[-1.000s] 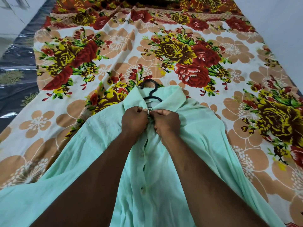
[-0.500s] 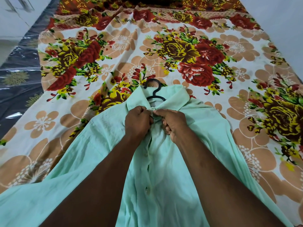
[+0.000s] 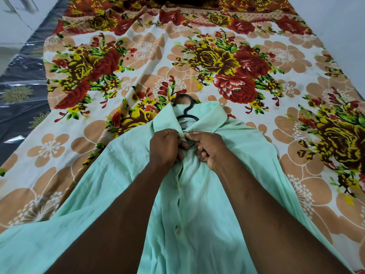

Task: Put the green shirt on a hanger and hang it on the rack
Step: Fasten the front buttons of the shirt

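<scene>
A mint green shirt (image 3: 197, 204) lies front-up on the bed, collar pointing away from me. A black hanger (image 3: 184, 109) sits inside it; only its hook and neck show above the collar. My left hand (image 3: 166, 147) pinches the left edge of the front placket just below the collar. My right hand (image 3: 207, 147) pinches the right edge at the same spot, and the two hands meet at the top button. Several buttons run down the placket between my forearms. No rack is in view.
A floral bedsheet (image 3: 227, 62) in red, yellow and peach covers the bed. A dark shiny sheet (image 3: 21, 91) lies along the bed's left side. A pale wall (image 3: 339, 26) stands on the right.
Both hands stay at the top of the placket, working the fabric together. The right hand has turned slightly, so its curled fingers now show. The shirt and hanger have not shifted.
</scene>
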